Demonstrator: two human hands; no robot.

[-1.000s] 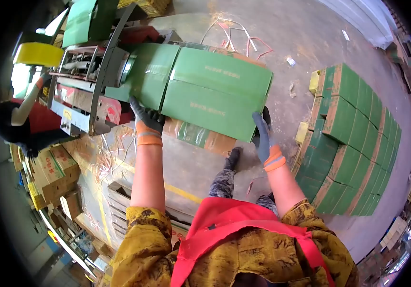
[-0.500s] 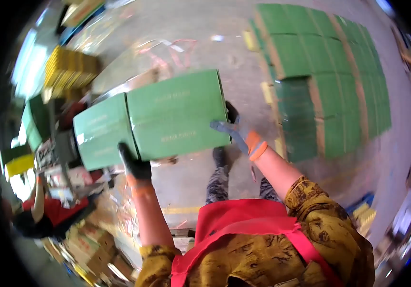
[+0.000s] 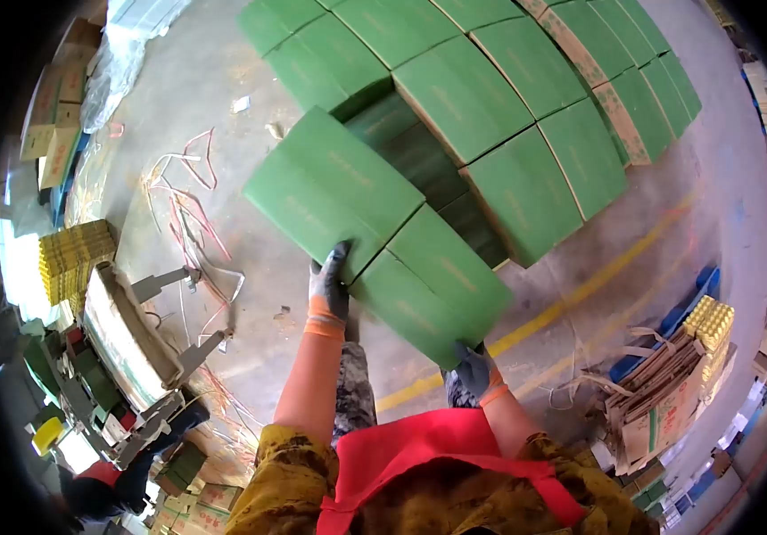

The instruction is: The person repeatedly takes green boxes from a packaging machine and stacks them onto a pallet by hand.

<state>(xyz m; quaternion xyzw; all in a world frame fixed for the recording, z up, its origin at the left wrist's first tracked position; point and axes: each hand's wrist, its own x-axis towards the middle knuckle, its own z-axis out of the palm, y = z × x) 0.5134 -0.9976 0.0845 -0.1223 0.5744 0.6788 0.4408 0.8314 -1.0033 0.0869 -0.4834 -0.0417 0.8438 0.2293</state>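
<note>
Two green cardboard boxes, a far one (image 3: 339,178) and a near one (image 3: 437,285), lie end to end in my grasp, tilted across the view. My left hand (image 3: 332,278), in a dark glove with an orange cuff, grips their side near the seam, thumb on top. At the near end my right hand (image 3: 477,367), gloved alike, holds the lower corner, its fingers partly hidden. Just beyond is a stack of green boxes (image 3: 464,98) with a lower gap (image 3: 424,160) in its top layer, beside the held boxes.
Loose strapping (image 3: 192,218) lies on the floor at left, near a cart (image 3: 129,339). Yellow egg trays (image 3: 76,259) stand behind it. Flattened cardboard (image 3: 655,401) is piled at right, past a yellow floor line (image 3: 571,308). Another person (image 3: 107,477) is at lower left.
My view has turned right toward the stack. The two held boxes have swung from the left to beside the gap, now slanting down to the right. Both hands keep hold.
</note>
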